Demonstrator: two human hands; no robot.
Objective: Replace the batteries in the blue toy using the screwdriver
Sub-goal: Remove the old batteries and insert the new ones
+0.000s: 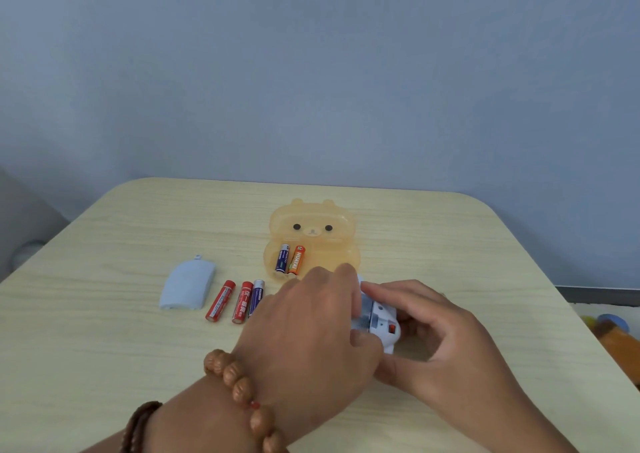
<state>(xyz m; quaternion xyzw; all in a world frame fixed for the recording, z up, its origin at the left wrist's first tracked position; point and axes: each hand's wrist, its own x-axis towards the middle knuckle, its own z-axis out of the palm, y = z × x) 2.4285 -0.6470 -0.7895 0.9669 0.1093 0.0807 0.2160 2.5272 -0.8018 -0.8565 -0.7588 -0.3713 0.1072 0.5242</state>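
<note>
- Hands both on the blue toy (382,324), which sits front-right of centre on the table (104,348), underside up, with a small red switch (392,328) showing.
- left hand (311,331): reaches across from the left and covers the toy's left part. Fingers are bent down together over it and the thumb is against the near edge. What the tips touch is hidden.
- right hand (450,342): grips the toy from the right. Index finger is stretched along the far edge, thumb is low on the near side, and the other fingers are curled behind.
- battery cover (187,290): pale blue, flat on the table, well left of the toy.
- Loose cells between cover and left hand, side by side: left red battery (221,301), right red battery (242,302), purple battery (257,295). The last is partly behind the left hand.
- bear case (313,224): orange, see-through, lid open, just beyond the hands. It holds a blue battery (282,258) and an orange battery (297,259), touching each other.
- Left wrist: bead bracelet (242,387). A dark bracelet (138,425) sits further up the forearm.
</note>
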